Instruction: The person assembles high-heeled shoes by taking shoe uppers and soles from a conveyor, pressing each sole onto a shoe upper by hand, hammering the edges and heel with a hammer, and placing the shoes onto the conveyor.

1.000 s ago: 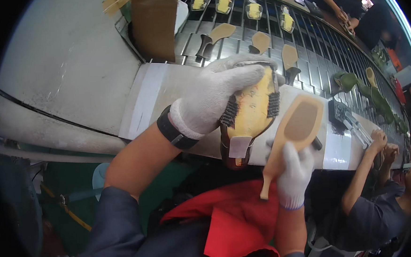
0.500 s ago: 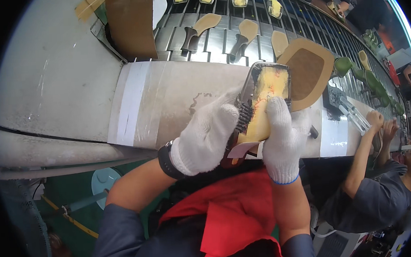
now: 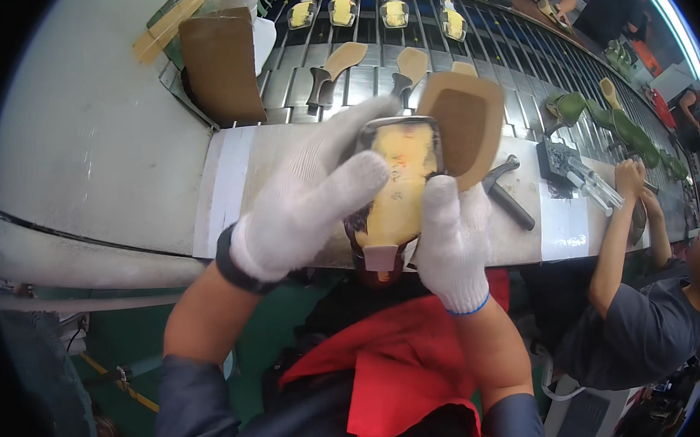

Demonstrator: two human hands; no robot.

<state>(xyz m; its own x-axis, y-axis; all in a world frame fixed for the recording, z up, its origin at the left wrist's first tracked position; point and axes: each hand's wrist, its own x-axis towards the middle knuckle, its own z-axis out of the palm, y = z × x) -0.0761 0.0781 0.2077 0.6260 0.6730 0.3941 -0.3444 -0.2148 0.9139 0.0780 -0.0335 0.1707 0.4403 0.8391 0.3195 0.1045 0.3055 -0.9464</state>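
Note:
A lasted shoe (image 3: 400,183), its yellow underside facing up and its dark upper along the sides, is held above the bench edge with its toe end away from me. My right hand (image 3: 454,244), in a white knit glove, closes round its right side with the thumb against the edge. A tan and brown sole piece (image 3: 466,127) juts out behind that hand, beside the shoe. My left hand (image 3: 308,193), gloved too, lies along the shoe's left side with thumb and fingers apart. The left thumb overlaps the shoe's edge; the left fingertips are blurred.
Tan soles (image 3: 346,56) lie beyond the bench, and more yellow-bottomed shoes (image 3: 301,13) stand on the slatted conveyor. A hammer-like tool (image 3: 510,197) and a dark block (image 3: 556,160) are at right, near a co-worker's hands (image 3: 630,181). A brown board (image 3: 220,66) stands at left.
The shoe and the sole piece have moved left, and the shoe is more upright in view. My left hand has opened from its hold on the shoe's side. The hammer-like tool is uncovered.

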